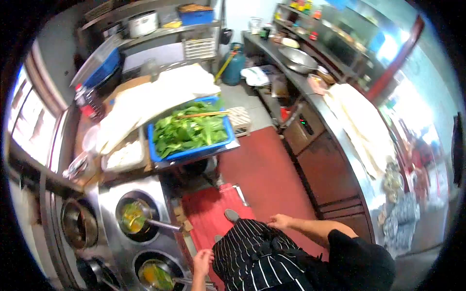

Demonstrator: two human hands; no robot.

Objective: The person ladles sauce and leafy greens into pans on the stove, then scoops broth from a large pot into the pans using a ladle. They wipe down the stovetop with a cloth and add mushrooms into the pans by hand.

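Left grip (203, 262), lower middle of the frame: fingers loosely bent beside the black-and-white striped apron (262, 257), nothing visible between them, and whether they press together I can't tell! Over to the right grip (280, 221), just right of it and higher: fingertips right at the apron's upper edge, but pinching cloth or only resting there, the view doesn't settle it.

Down to the lower left now, and here's the action: two round, dark-rimmed metal pans sit in the silver steel stove (109, 194). Yellow-and-green food (133, 217) fills the upper one, a long silver metal handle (165, 224) reaching out to its right; orange-and-green food (158, 277) lies in the lower one, near the left grip. So cooking looks well under way, loading done in both; how cooked it is, too blurred to call!

And what's left? Up at the centre, a big heap of loose green leaves (189, 128) looks uncooked in a blue rectangular plastic tub (194, 151), pale wooden chopsticks (204, 115) laid across the top. That pile, by my reading, is unused stock, well apart from both hands.
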